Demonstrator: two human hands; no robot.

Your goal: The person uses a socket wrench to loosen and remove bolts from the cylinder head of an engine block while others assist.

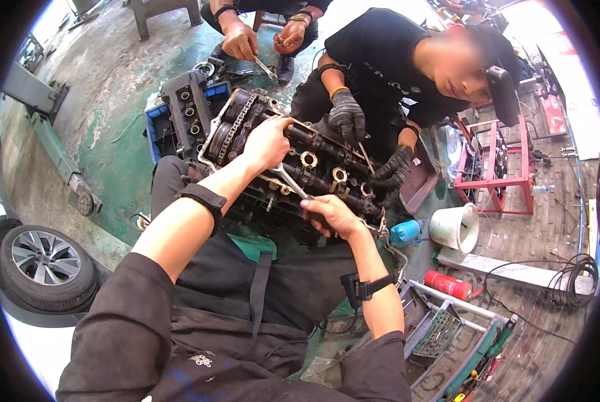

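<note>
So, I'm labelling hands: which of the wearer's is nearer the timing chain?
Left. The left hand is just right of the timing chain; the right hand, on the wrench, lies farther right.

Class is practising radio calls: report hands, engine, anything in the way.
Right hand gripping wrench. Left hand at cylinder head, grip unclear. Timing chain exposed. Co-worker's gloved hands near right end.

Colour findings: silver-grey metal wrench (290,179) between the hands (268,142); black metal engine head (323,166) beneath; red cylinder (447,285), whitish plastic bucket (442,229) rightward.
</note>
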